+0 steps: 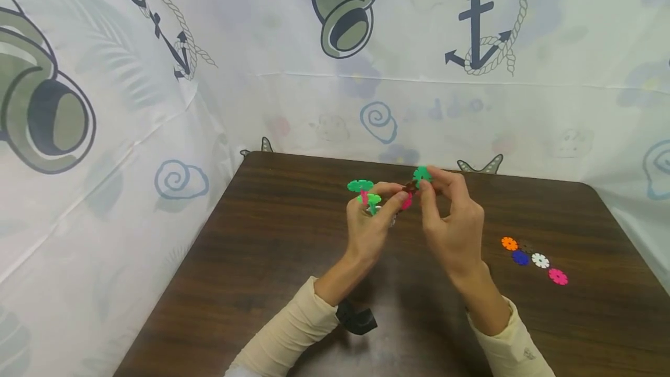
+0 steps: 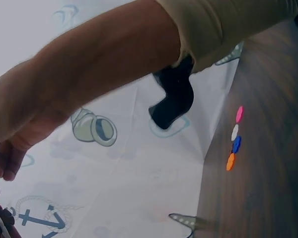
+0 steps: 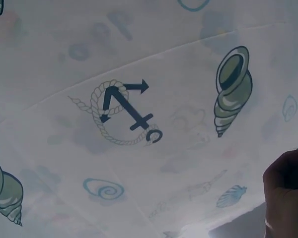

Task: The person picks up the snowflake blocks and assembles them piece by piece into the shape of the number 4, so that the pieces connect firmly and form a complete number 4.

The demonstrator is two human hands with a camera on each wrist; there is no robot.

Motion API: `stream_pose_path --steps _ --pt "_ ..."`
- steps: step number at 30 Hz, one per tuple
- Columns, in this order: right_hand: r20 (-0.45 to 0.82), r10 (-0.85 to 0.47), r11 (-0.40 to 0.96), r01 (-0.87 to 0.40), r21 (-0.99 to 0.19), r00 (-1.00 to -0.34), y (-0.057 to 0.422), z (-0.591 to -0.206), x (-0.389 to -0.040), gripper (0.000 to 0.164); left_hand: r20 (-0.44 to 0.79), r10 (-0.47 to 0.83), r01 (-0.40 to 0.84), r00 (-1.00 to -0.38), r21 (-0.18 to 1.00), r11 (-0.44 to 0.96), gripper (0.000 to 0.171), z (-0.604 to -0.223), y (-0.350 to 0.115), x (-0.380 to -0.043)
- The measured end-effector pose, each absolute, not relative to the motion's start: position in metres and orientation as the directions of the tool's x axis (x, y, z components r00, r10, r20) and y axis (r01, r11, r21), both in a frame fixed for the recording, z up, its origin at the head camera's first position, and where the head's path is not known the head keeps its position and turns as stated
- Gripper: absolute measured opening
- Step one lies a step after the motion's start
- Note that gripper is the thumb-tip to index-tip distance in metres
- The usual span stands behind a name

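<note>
Above the table my left hand [image 1: 364, 227] pinches a cluster of notched plastic discs joined at their slots. The cluster has green discs [image 1: 360, 185], a pink disc [image 1: 406, 201] and a dark brown disc [image 1: 410, 187]; part of it is hidden behind the fingers. Between thumb and fingers my right hand [image 1: 454, 223] pinches a green disc [image 1: 421, 175] at the brown disc's edge. Whether the two are slotted together I cannot tell. In the left wrist view the left hand [image 2: 20, 119] shows at the left edge; the right wrist view catches only part of the right hand [image 3: 288, 193].
On the brown table [image 1: 251, 260], to the right, lie loose discs: orange [image 1: 509, 243], brown [image 1: 526, 246], blue [image 1: 520, 258], white [image 1: 540, 260] and pink [image 1: 558, 276]. A black strap [image 1: 358, 320] hangs by the left sleeve. Printed cloth [image 1: 293, 103] encloses the table's back and left.
</note>
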State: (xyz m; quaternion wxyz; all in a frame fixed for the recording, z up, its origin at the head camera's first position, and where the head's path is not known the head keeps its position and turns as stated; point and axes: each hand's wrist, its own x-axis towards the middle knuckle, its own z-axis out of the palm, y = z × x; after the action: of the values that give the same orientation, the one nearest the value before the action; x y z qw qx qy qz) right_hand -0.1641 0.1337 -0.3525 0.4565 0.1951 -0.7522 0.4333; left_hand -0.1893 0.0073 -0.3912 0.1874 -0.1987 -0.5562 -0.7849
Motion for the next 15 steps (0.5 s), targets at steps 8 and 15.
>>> stream_pose_path --steps 8,15 --pt "0.857 0.103 0.522 -0.706 -0.479 -0.505 0.135 -0.352 -0.166 0.027 0.532 -0.063 0.524 -0.844 0.796 -0.302 0.015 -0.388 0.006 -0.191" --pt "0.789 0.034 0.514 -0.667 -0.54 -0.613 0.149 -0.348 -0.163 0.035 0.457 -0.032 0.445 -0.889 0.844 -0.299 0.018 -0.388 0.003 -0.192"
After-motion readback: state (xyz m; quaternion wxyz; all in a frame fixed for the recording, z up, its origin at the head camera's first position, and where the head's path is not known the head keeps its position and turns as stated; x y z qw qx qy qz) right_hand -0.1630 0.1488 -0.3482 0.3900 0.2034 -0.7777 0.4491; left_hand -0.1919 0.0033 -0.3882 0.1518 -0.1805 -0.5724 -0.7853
